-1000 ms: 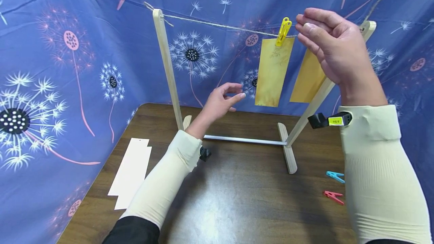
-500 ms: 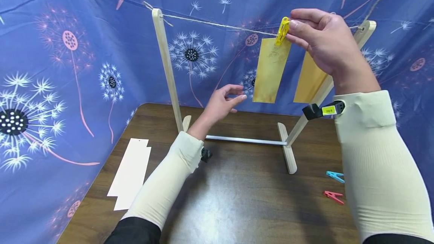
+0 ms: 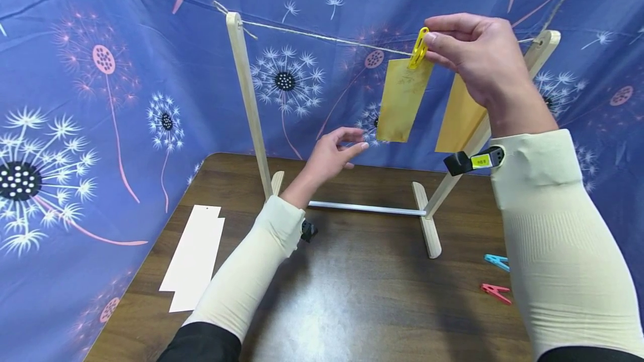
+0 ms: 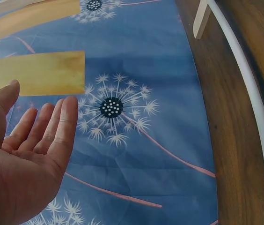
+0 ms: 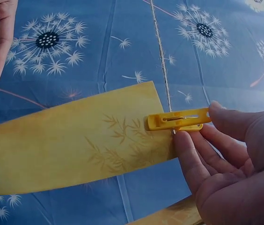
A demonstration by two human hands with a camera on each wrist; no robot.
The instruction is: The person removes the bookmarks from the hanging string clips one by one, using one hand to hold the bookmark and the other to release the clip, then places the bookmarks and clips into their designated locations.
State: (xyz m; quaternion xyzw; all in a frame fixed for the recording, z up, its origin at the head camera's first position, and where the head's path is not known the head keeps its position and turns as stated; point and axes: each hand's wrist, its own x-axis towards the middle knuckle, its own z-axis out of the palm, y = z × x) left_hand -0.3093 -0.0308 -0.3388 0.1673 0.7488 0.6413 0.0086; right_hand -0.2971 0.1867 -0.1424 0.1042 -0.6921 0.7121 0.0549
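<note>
A yellow strip of paper with a faint leaf print (image 3: 402,105) hangs from the twine (image 3: 322,36), held at its top by a yellow clothespin (image 5: 179,120). My right hand (image 3: 485,63) pinches this clothespin, the thumb at its handle end and the fingers behind it by the twine. Lower and to the left, my left hand (image 3: 332,155) is in the air with relaxed, parted fingers and nothing in them. In the left wrist view its fingertips come close to the paper strip (image 4: 43,72). A second yellow strip (image 3: 460,119) hangs further right, partly behind the right hand.
A wooden frame with a left post (image 3: 249,99) and right post (image 3: 453,175) carries the twine. White paper strips (image 3: 193,256) lie at the table's left. A blue clothespin (image 3: 497,262) and a red clothespin (image 3: 496,293) lie at the right by the sleeve.
My right hand has moved left from beside the yellow clothespin and taken hold of it. The strip's lower end has swung up and back slightly. The left hand has barely moved.
</note>
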